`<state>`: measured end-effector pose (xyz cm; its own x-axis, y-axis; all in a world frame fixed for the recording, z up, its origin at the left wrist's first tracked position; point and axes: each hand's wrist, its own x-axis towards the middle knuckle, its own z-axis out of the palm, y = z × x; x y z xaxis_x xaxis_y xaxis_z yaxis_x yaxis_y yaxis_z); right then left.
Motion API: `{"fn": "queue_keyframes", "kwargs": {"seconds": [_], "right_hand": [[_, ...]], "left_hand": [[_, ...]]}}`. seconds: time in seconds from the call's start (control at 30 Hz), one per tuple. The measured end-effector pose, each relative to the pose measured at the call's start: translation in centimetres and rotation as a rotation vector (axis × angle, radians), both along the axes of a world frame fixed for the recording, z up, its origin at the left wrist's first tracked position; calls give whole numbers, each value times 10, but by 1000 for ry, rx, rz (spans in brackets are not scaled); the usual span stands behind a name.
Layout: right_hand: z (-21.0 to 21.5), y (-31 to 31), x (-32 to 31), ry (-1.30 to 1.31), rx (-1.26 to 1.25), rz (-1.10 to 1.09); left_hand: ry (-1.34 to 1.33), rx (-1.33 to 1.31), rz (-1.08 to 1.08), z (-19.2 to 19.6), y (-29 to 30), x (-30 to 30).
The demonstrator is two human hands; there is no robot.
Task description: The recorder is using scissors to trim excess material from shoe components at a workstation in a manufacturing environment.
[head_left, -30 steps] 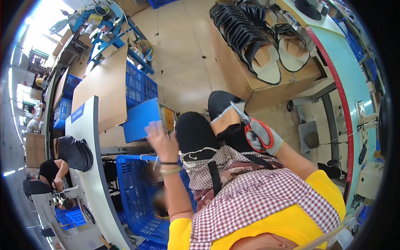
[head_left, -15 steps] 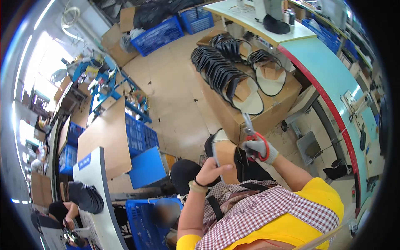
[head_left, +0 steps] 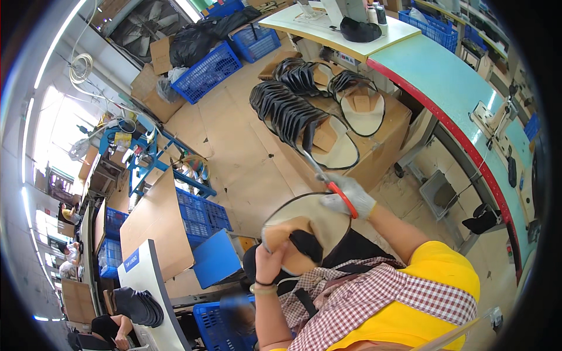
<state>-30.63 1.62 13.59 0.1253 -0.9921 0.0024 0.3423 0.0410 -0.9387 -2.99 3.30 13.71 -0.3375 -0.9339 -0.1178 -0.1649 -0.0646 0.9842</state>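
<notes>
My left hand [head_left: 270,264] is closed on the edge of a hat [head_left: 332,225] with a wide cream brim bound in black and a tan inner part. A dark opening shows near the tan part, and the hat lies tilted over my lap. My right hand [head_left: 350,194], in a pale grey glove, has its fingers through red-handled scissors [head_left: 345,203]. The blades point up and away from me, and the gloved fingers also touch the far edge of the brim. Beyond them, stacked black hats [head_left: 281,114] rest on a cardboard box [head_left: 383,146].
To the right curves a pale green worktable [head_left: 436,70] with a red edge. Blue crates [head_left: 208,73] stand at the back. On my left are a cardboard sheet [head_left: 155,225], a blue panel [head_left: 216,260] and a white table [head_left: 152,281] bearing dark curved pieces. Another person's arm [head_left: 122,329] shows beside it.
The hat has been turned so its broad cream brim faces up. My right hand has come lower onto the brim's edge with the scissors. The view has shifted slightly.
</notes>
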Motion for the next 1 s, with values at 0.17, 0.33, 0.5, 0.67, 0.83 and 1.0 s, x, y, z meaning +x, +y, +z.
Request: {"fn": "queue_keyframes", "kwargs": {"seconds": [0.17,0.33,0.5,0.67,0.83,1.0], "right_hand": [[21,29,-8,799,-201,-342],[-36,4,-72,637,-173,-813],[-107,-46,-113,402,64,-1149],[-129,-86,-108,584,236,-1039],[-126,-122,-98,807,165,-1032],[-83,-133,-68,1151,276,-960]], "left_hand": [[-746,-528,254,-67,-47,-29],[-392,-663,140,20,-95,-119],[-165,-794,-78,9,-126,-173],[-440,-685,-219,-69,-111,-168],[-393,-649,-60,-59,-104,-151],[-29,-528,-45,32,-65,-135]]}}
